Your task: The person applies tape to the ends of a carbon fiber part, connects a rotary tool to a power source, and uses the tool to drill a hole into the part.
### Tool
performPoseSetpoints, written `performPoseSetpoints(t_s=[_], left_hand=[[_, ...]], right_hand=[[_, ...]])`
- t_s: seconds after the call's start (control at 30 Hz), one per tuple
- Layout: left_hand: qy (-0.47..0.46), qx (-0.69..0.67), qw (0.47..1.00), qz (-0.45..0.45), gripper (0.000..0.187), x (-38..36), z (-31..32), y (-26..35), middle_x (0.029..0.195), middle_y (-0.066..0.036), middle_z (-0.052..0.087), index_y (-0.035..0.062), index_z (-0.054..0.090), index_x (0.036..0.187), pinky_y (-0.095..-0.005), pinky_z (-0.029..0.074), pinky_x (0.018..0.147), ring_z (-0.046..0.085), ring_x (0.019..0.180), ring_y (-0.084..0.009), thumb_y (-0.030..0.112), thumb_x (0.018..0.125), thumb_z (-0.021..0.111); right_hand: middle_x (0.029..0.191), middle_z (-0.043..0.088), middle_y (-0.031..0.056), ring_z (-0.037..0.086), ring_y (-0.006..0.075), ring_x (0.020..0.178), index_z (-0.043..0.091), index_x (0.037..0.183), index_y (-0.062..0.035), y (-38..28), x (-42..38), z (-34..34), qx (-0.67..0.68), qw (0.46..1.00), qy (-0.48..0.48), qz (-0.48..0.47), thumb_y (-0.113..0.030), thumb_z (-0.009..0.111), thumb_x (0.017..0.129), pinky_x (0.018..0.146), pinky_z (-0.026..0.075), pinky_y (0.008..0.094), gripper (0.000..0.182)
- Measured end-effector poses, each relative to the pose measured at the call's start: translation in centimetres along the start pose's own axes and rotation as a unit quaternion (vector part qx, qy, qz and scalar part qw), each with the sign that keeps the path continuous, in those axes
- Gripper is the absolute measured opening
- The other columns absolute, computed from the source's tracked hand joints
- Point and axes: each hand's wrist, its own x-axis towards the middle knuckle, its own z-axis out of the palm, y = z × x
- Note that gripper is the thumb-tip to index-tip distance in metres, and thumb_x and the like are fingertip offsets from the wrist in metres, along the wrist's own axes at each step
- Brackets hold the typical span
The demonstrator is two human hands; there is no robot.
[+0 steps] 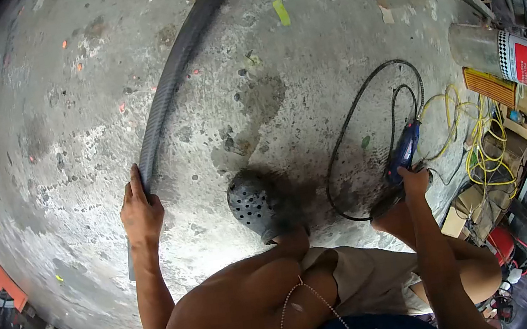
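A long, dark strip (165,91) with a woven, carbon-like pattern lies across the concrete floor, curving up to the top of the view. My left hand (142,212) is closed around it near its lower end, index finger stretched along the strip. On the other side, my right hand (415,182) grips a blue corded power tool (404,150) close to the floor. Its working end is hidden by the hand and leg. A black cord (335,147) leaves the tool and makes a wide loop on the floor.
My shoe (252,200), a grey clog with holes, stands between the hands. To the right are tangled yellow cable (490,149), a red-labelled tin (525,64), an orange ribbed block (489,85) and wood pieces. A yellow-green scrap (282,12) lies ahead.
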Motion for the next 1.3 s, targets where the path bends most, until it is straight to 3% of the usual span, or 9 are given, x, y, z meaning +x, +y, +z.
performPoseSetpoints(t_s=[0.1,0.3,0.5,0.7,0.9,1.0,1.1,1.13,1.3], left_hand=[[0.002,-0.026,1.000,0.008,0.070,-0.3,-0.8,0.7,0.114,-0.025,0.064,0.0044,0.039,0.150,-0.0478,0.057,0.080,0.067,0.091,-0.0427,0.000,0.082,0.055],[-0.029,-0.062,0.997,0.024,0.067,-2.0,-1.9,3.0,0.114,-0.025,0.065,0.0034,0.042,0.149,-0.0477,0.056,0.080,0.066,0.092,-0.0431,0.001,0.084,0.055],[-0.059,-0.049,0.995,0.066,0.071,-4.7,-0.5,3.1,0.116,-0.022,0.065,0.0053,0.041,0.150,-0.0469,0.056,0.081,0.065,0.096,-0.0416,-0.001,0.081,0.057],[-0.075,-0.051,0.991,0.094,0.074,-8.8,2.1,0.7,0.119,-0.022,0.065,0.0067,0.042,0.151,-0.0481,0.056,0.083,0.065,0.098,-0.0410,-0.002,0.078,0.057],[-0.053,-0.011,0.990,0.126,0.075,-12.6,4.1,-2.4,0.127,-0.021,0.064,0.0072,0.046,0.149,-0.0470,0.055,0.087,0.064,0.106,-0.0403,-0.006,0.076,0.057],[-0.056,-0.009,0.990,0.125,0.076,-13.9,4.5,-3.4,0.126,-0.020,0.065,0.0078,0.046,0.149,-0.0467,0.055,0.088,0.065,0.105,-0.0406,-0.007,0.075,0.056],[-0.065,-0.019,0.991,0.116,0.077,-14.3,4.8,-3.7,0.125,-0.020,0.065,0.0100,0.047,0.149,-0.0473,0.055,0.088,0.065,0.105,-0.0410,-0.007,0.075,0.056],[-0.068,-0.024,0.992,0.101,0.076,-14.4,5.0,-3.6,0.125,-0.020,0.065,0.0106,0.048,0.149,-0.0474,0.055,0.088,0.064,0.105,-0.0412,-0.007,0.075,0.057],[-0.083,-0.029,0.994,0.064,0.075,-14.4,5.5,-3.9,0.123,-0.021,0.065,0.0112,0.050,0.147,-0.0482,0.054,0.089,0.064,0.105,-0.0422,-0.007,0.074,0.057]], right_hand=[[0.076,0.056,0.0005,0.053,0.0130,0.062,0.051,0.081,-0.0101,-3.3,-2.7,-0.5,0.064,0.994,0.006,-0.090,-0.006,0.083,0.074,0.058,0.047,0.0306,0.033],[0.074,0.052,-0.0014,0.050,0.0084,0.059,0.046,0.080,-0.0126,-0.4,-0.9,-0.8,0.124,0.991,0.021,-0.051,-0.007,0.081,0.081,0.052,0.043,0.0253,0.035],[0.070,0.054,-0.0002,0.049,0.0078,0.056,0.049,0.081,-0.0098,-7.0,-2.3,-3.4,0.122,0.989,0.074,-0.033,-0.019,0.072,0.093,0.049,0.042,0.0243,0.027],[0.071,0.055,-0.0038,0.046,0.0027,0.056,0.057,0.090,-0.0071,-19.5,-6.2,-3.5,0.172,0.944,-0.051,-0.276,-0.020,0.070,0.096,0.049,0.035,0.0212,0.019],[0.094,0.073,0.0134,0.071,0.0206,0.084,0.069,0.100,-0.0007,-24.5,-9.8,4.4,0.182,0.872,-0.162,-0.425,-0.015,0.079,0.085,0.075,0.054,0.0316,0.023],[0.096,0.073,0.0167,0.073,0.0282,0.087,0.068,0.104,-0.0014,-24.8,-12.1,6.9,0.191,0.834,-0.228,-0.464,-0.019,0.080,0.085,0.075,0.055,0.0351,0.028],[0.104,0.074,0.0148,0.074,0.0228,0.090,0.069,0.113,-0.0031,-23.1,-14.9,8.8,0.147,0.814,-0.280,-0.487,-0.016,0.081,0.085,0.078,0.057,0.0328,0.033],[0.113,0.072,0.0167,0.073,0.0311,0.096,0.067,0.119,-0.0041,-23.2,-15.9,8.6,0.130,0.823,-0.312,-0.457,-0.020,0.081,0.085,0.082,0.058,0.0362,0.040],[0.111,0.071,0.0174,0.071,0.0338,0.097,0.065,0.122,-0.0050,-23.3,-16.4,10.9,0.194,0.810,-0.261,-0.488,-0.021,0.080,0.086,0.080,0.057,0.0384,0.043]])
